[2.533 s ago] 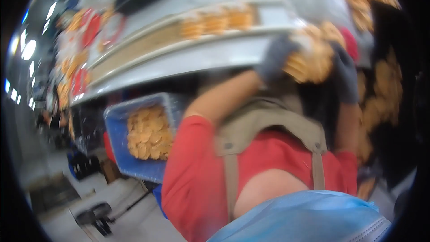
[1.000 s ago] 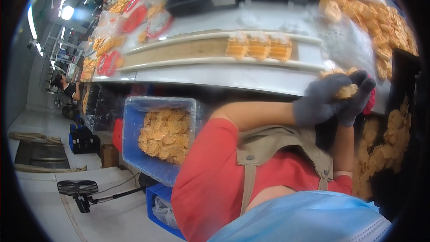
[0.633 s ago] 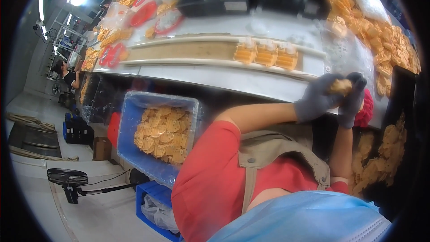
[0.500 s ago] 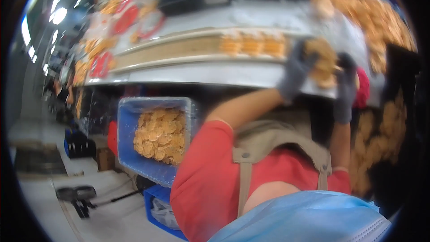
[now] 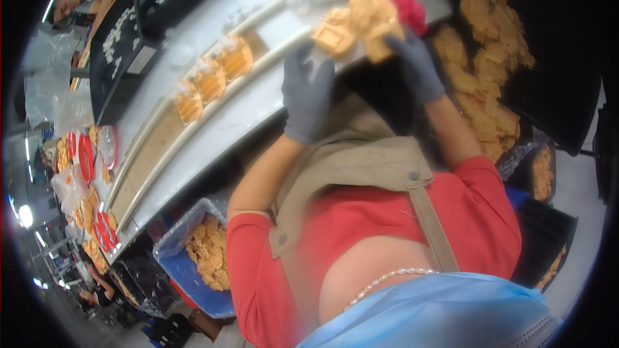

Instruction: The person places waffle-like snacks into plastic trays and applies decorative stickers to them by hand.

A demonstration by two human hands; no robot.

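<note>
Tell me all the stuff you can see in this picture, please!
White table: one, white, upper left to centre
Rails: two, whitish, along the table
Row pieces: three, orange, between the rails
Loose pieces: several, orange, between and beyond the hands
Bright thing: one, pink-red, beyond right hand, kind unclear
Black trays: two, black with white bits, upper left
Red items: several, red, left
Blue bin: one, blue, lower left, holding orange pieces
Heap: one, orange, right
Other people: at least two, left
Left hand: one, grey glove, centre
Right hand: one, grey glove, touching loose pieces
</note>
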